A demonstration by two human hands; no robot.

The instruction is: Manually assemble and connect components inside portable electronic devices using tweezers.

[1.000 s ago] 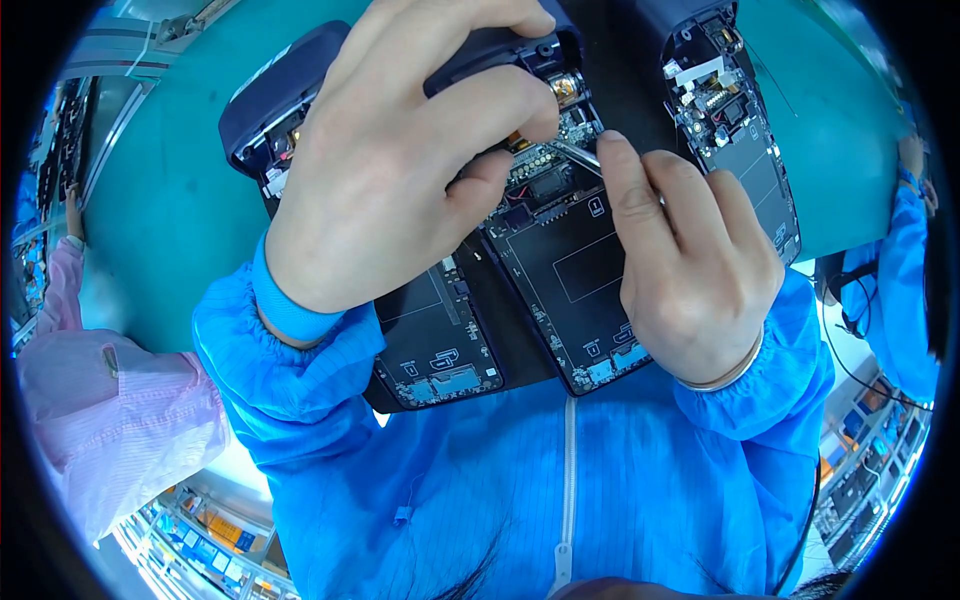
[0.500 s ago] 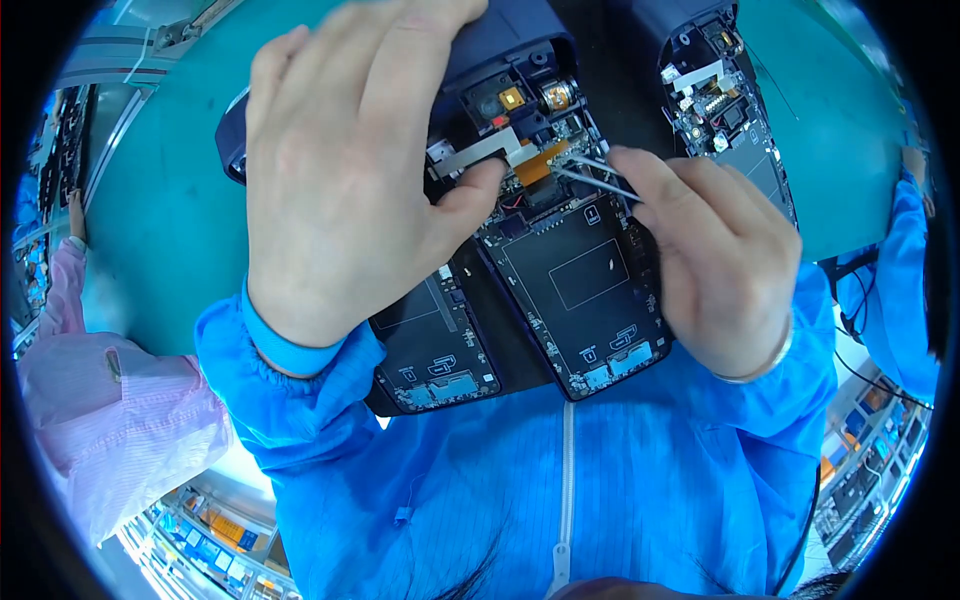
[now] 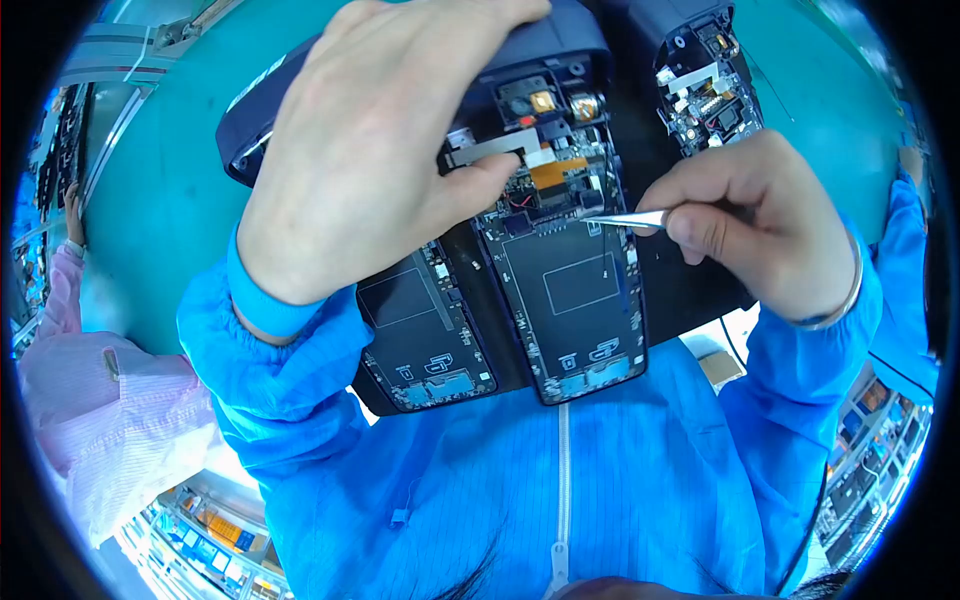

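An opened phone body (image 3: 570, 290) lies face down on a black tray (image 3: 660, 110), its circuit board and orange flex cable exposed at the top. My left hand (image 3: 380, 150) rests over the tray, thumb pressing the board's upper left corner. My right hand (image 3: 760, 220) pinches metal tweezers (image 3: 625, 218), whose tips touch the phone's right edge just below the board. A second opened phone (image 3: 425, 335) sits to the left, partly hidden under my left hand. A third (image 3: 705, 85) lies at the upper right.
The tray sits on a teal work surface (image 3: 160, 210). A person in a pink coat (image 3: 90, 400) stands at my left, and a blue sleeve (image 3: 905, 280) shows at the right edge. Shelves with small parts appear along the lower rim.
My right hand has drawn back to the right, so the tweezers now reach the phone from farther out. My left hand shifted slightly up the tray, uncovering more of the board.
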